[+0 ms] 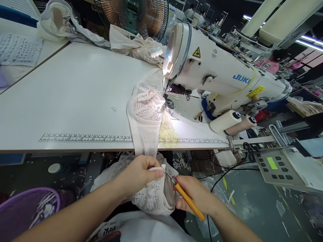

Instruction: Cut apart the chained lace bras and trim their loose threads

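Below the table's front edge, my left hand pinches the edge of a white lace bra between thumb and fingers. My right hand is closed round a slim tool with an orange handle and a thin metal tip. The tip meets the bra's edge beside my left thumb; its exact kind I cannot make out. More of the white lace garment lies on the table, running up to the needle area of the sewing machine and down over the edge to my hands.
A white table with a printed ruler spans the front. Two thread cones lie at the right, above a control panel. A fan and more pale garments are at the back. A purple basket stands lower left.
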Motion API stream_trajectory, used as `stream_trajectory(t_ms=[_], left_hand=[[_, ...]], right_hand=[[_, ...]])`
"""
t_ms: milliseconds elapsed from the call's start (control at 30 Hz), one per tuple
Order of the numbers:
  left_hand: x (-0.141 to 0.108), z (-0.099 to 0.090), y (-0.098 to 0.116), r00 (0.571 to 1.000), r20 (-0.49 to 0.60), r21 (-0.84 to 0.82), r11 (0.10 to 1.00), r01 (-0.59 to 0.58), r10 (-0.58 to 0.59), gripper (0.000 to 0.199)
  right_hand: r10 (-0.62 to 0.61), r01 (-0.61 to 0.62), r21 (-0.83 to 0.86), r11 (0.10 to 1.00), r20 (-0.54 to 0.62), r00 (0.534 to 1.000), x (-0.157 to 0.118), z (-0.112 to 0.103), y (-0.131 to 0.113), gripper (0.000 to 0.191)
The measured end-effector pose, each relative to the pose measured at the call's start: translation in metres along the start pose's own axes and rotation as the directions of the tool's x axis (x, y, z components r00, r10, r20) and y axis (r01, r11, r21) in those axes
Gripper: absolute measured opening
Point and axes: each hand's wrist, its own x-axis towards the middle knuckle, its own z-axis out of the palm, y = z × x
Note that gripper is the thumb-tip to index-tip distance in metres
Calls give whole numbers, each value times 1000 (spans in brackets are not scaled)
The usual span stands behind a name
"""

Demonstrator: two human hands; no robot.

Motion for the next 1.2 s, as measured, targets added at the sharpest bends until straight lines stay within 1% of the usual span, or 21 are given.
stream_trajectory(t_ms=[133, 267, 467, 533, 633, 733, 800, 900, 967, 1033, 1100, 1133, 1200], left_hand=[[1, -2, 1, 999, 41, 5, 1000, 9, -9, 21], [2, -3, 0, 999, 45, -39, 999, 33, -31, 23], [4, -3, -3, 996, 65, -158, 985, 72, -62, 26], [4, -3, -1, 995, 78, -182, 980, 81, -68, 26], [4, -5, 1, 991, 93, -189, 975, 115, -99, 27], [2, -7, 0, 991, 88, -173, 978, 116, -102, 27], [1, -9, -2, 995, 65, -149, 985, 87, -78, 27], [-5, -11, -4, 999, 17, -103, 994, 37, -36, 26], [-10, -12, -3, 1000, -17, -83, 997, 3, -5, 25], [-17, -13, -1, 998, -56, -75, 997, -25, 21, 23], [-25, -16, 1, 995, -94, -68, 997, -43, 36, 24], [-29, -18, 2, 992, -117, -60, 997, -52, 45, 25], [-39, -24, 2, 979, -192, -46, 996, -76, 66, 24]], right_hand=[[46, -46, -7, 999, 29, 999, -2, -3, -3, 45], [75, -74, -7, 997, 21, 997, -3, -4, -6, 44], [113, -112, 34, 993, -11, 994, -4, 3, -3, 42], [142, -142, 50, 989, -2, 990, -4, 4, -2, 40], [198, -198, 35, 979, 25, 980, -3, 7, 0, 38], [212, -212, 15, 977, -6, 977, -1, 14, 4, 37], [200, -199, 19, 980, -47, 979, 0, 19, 7, 37], [153, -141, 81, 987, -154, 976, 2, 20, 8, 37], [115, -85, 136, 987, -237, 965, 5, 16, 2, 34], [55, -2, 173, 985, -301, 952, 9, 14, -5, 30], [-27, 88, 180, 980, -315, 949, 14, 16, -12, 33], [-61, 114, 162, 980, -298, 953, 16, 19, -14, 32], [-83, 109, 100, 989, -239, 967, 21, 28, -15, 18]])
